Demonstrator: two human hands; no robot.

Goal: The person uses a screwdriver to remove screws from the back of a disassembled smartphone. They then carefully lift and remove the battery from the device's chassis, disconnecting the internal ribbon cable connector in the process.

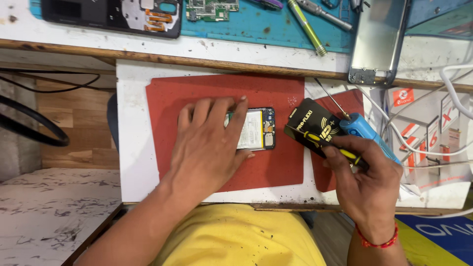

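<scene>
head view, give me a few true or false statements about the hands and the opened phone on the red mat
1. The left hand lies flat over the opened phone. True.
2. The opened phone lies on the blue mat. False: it lies on the red mat; the blue mat is farther back.
3. The right hand holds a yellow and black screwdriver. True.
4. The right hand is empty. False: its fingers close around the screwdriver's handle.
5. A blue-handled tool lies beside the right hand. True.
</scene>
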